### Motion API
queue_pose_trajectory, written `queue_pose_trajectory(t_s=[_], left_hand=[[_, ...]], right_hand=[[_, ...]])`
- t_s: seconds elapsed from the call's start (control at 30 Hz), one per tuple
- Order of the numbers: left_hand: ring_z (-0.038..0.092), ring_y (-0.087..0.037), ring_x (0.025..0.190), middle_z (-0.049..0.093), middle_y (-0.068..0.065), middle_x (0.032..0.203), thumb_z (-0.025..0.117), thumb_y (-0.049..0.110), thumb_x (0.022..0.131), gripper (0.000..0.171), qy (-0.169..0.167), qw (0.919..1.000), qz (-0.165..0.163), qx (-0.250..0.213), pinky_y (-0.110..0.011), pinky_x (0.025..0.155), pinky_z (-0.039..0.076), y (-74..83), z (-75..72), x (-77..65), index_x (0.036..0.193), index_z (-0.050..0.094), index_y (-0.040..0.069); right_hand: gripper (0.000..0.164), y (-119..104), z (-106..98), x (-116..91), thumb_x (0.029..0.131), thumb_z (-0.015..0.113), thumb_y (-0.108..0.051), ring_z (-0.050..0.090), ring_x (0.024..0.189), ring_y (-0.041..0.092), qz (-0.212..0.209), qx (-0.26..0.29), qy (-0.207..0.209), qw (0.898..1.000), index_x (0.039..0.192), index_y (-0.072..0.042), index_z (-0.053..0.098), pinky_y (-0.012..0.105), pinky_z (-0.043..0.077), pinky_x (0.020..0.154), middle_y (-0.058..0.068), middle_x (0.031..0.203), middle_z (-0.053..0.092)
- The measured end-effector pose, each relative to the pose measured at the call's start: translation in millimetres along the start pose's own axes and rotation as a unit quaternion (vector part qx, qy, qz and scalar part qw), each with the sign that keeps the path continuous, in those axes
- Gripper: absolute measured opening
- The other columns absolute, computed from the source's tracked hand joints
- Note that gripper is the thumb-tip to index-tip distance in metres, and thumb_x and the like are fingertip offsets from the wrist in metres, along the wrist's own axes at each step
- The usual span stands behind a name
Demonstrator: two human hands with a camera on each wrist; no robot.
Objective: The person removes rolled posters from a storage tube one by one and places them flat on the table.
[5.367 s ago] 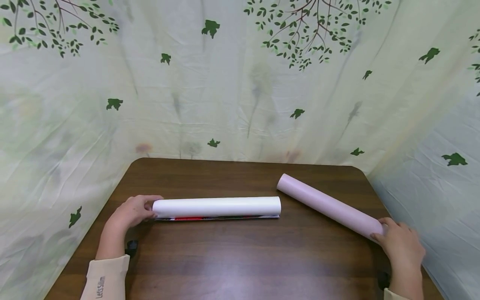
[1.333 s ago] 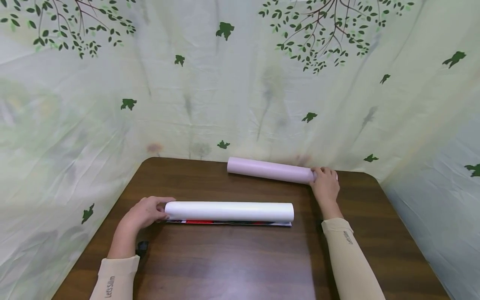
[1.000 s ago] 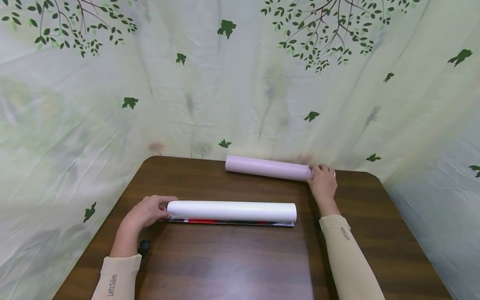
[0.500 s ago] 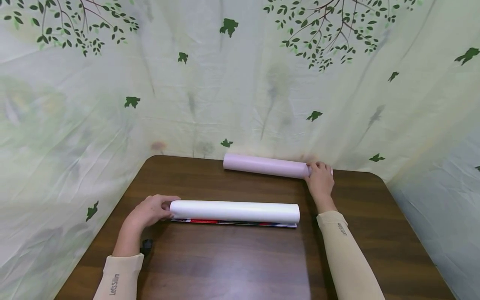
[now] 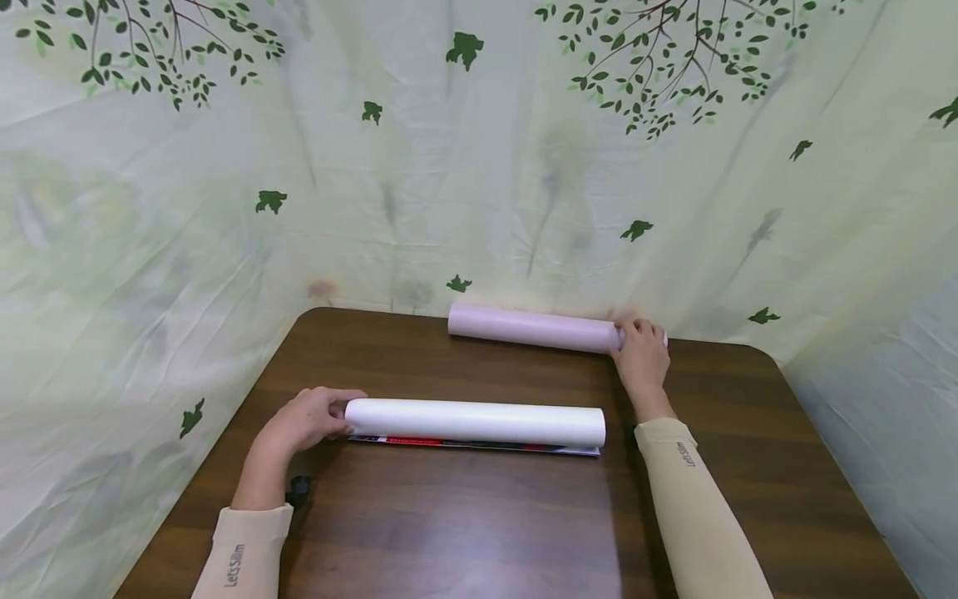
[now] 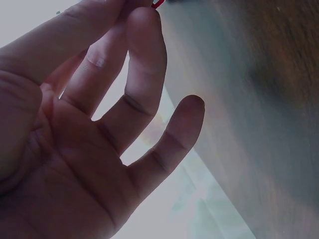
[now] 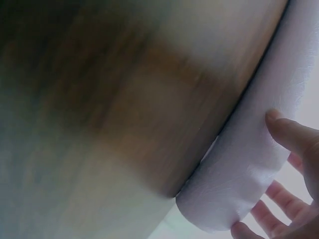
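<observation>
A white paper roll [image 5: 479, 423] lies across the middle of the table, a strip of printed red and dark sheet showing along its near underside. My left hand [image 5: 303, 420] grips its left end between thumb and fingers. In the left wrist view the little finger [image 6: 187, 119] of that hand stands off, and the roll is out of sight. Along the table's far edge lies a lilac roll [image 5: 531, 327], its left end slightly farther away. My right hand [image 5: 642, 358] holds its right end, with the thumb [image 7: 286, 132] on its surface in the right wrist view.
The brown wooden table [image 5: 449, 524] has rounded far corners. Behind it and at both sides hangs a pale cloth [image 5: 419, 191] printed with leaves and branches, close to the far edge and the lilac roll. A band of table separates the two rolls.
My right hand has carried the lilac roll from the right side to the far edge, turning it nearly parallel to that edge. The left hand keeps its hold on the white roll.
</observation>
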State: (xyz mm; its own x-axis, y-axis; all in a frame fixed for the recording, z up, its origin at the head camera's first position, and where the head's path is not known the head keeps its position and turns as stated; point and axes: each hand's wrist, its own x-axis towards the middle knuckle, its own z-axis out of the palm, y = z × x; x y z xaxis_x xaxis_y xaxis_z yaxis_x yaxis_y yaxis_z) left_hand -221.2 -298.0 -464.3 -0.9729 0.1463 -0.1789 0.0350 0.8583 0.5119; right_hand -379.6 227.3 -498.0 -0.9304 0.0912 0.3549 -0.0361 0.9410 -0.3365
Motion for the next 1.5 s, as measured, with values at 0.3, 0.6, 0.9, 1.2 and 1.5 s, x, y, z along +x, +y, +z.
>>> queue_pose_trajectory(t_s=[0.3, 0.6, 0.9, 1.2, 1.5], left_hand=[[0.062, -0.019, 0.085, 0.071, -0.009, 0.103, 0.081, 0.014, 0.081, 0.051, -0.006, 1.0, 0.001, -0.006, -0.033, 0.069, 0.047, 5.5, 1.3, 0.1, 0.13, 0.066, 0.018], [0.062, -0.017, 0.085, 0.072, -0.008, 0.104, 0.08, 0.012, 0.082, 0.048, -0.009, 0.9999, 0.009, -0.007, -0.032, 0.07, 0.047, 12.3, 6.6, 2.8, 0.128, 0.068, 0.02], [0.062, -0.019, 0.086, 0.071, -0.009, 0.105, 0.08, 0.014, 0.082, 0.049, -0.009, 0.9999, 0.01, 0.001, -0.033, 0.071, 0.048, 15.6, 6.2, 4.6, 0.129, 0.067, 0.019], [0.063, -0.018, 0.088, 0.072, -0.009, 0.105, 0.08, 0.016, 0.082, 0.05, -0.014, 0.9998, 0.009, 0.004, -0.034, 0.072, 0.048, 17.8, 1.1, 4.4, 0.13, 0.066, 0.018], [0.063, -0.019, 0.088, 0.072, -0.008, 0.102, 0.08, 0.016, 0.082, 0.049, -0.01, 0.9997, 0.015, 0.018, -0.035, 0.071, 0.047, 12.1, 0.8, 0.4, 0.13, 0.066, 0.015]], right_hand=[[0.043, 2, -7, -1, 0.086, 0.078, -0.02, 0.041, 0.129, 0.042, -0.006, 0.007, 0.004, 1.0, 0.126, -0.014, 0.064, 0.062, 0.044, 0.096, 0.016, 0.133, 0.052], [0.05, 10, -12, -2, 0.087, 0.077, -0.021, 0.039, 0.131, 0.042, -0.008, 0.001, -0.013, 1.0, 0.132, -0.014, 0.059, 0.06, 0.04, 0.102, 0.018, 0.138, 0.049], [0.052, 16, -40, -14, 0.09, 0.074, -0.029, 0.04, 0.132, 0.045, -0.017, 0.024, -0.01, 1.0, 0.137, -0.014, 0.057, 0.064, 0.041, 0.097, 0.019, 0.143, 0.047], [0.054, -6, -83, -88, 0.084, 0.08, -0.035, 0.044, 0.134, 0.036, -0.095, 0.078, 0.001, 0.992, 0.132, -0.019, 0.061, 0.059, 0.046, 0.093, 0.011, 0.139, 0.054], [0.056, -38, -71, -156, 0.074, 0.089, -0.033, 0.05, 0.13, 0.026, -0.163, 0.072, -0.05, 0.983, 0.125, -0.025, 0.066, 0.054, 0.054, 0.082, 0.0, 0.133, 0.06]])
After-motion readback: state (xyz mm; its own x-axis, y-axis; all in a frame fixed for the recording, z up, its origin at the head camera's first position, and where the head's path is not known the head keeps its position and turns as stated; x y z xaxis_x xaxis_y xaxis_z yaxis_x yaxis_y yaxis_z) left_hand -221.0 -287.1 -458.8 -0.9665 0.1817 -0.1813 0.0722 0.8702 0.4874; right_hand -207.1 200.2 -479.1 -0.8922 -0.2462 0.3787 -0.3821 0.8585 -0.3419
